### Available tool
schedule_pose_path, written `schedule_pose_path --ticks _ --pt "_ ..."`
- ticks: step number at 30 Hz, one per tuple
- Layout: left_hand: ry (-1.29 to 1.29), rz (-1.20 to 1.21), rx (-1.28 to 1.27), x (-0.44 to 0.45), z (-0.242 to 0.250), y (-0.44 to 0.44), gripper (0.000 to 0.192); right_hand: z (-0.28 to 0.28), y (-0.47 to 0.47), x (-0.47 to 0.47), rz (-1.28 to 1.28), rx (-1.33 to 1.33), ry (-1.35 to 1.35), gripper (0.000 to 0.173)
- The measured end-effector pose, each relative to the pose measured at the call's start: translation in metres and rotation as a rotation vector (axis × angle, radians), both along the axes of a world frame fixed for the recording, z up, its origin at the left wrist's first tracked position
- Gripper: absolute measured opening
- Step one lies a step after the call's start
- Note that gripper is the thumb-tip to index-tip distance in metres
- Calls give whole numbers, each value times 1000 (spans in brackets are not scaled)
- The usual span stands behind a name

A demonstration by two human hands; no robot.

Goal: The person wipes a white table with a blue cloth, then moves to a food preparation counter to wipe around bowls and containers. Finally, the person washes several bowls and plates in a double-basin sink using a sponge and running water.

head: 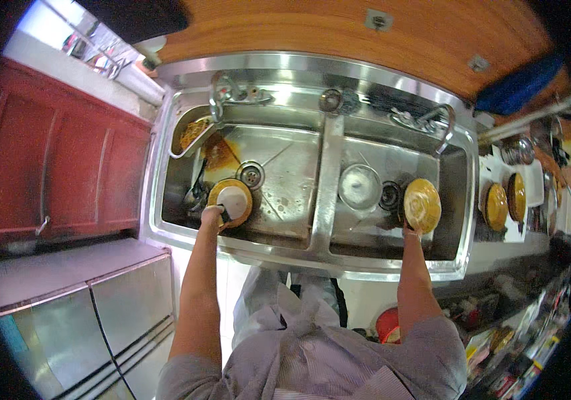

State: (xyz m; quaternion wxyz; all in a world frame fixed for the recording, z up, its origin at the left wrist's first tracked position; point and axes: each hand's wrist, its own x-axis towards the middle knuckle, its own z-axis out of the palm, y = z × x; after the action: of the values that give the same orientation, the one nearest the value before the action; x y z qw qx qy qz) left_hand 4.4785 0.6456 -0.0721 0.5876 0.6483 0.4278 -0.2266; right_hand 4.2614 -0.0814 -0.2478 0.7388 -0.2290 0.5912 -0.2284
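Over the left basin [295, 200] of a stainless steel double sink, my left hand [211, 214] grips the near-left rim of a yellow-rimmed dish [234, 197] with a pale inside. A small dark patch shows beside my fingers; I cannot tell what it is. My right hand [411, 232] holds a wet yellow plate [422, 205] tilted up by its lower edge, above the right basin [360, 232]. My right fingers are mostly hidden behind it. To its left, a round metal bowl [360, 188] sits in that basin. Dark-handled utensils [196, 192] lie left of the dish.
Food scraps fill a corner strainer [193, 134], with brown sauce [220, 152] spread beside it. Faucets [217, 97] [446, 127] overhang both basins. Yellow dishes [495, 206] stand on the right counter. A red bucket [388, 322] is below. A steel-fronted unit [65, 320] stands at left.
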Motion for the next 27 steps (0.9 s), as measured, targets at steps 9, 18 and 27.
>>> schedule_pose_path --ticks 9,18,27 --pt "318 -173 -115 5 -41 20 34 40 33 9 -46 25 12 27" --pt "-611 -742 773 151 87 -40 40 126 128 66 -59 -436 101 15" --pt "-493 -1102 1027 309 128 -88 23 269 417 234 711 -311 -164 9"
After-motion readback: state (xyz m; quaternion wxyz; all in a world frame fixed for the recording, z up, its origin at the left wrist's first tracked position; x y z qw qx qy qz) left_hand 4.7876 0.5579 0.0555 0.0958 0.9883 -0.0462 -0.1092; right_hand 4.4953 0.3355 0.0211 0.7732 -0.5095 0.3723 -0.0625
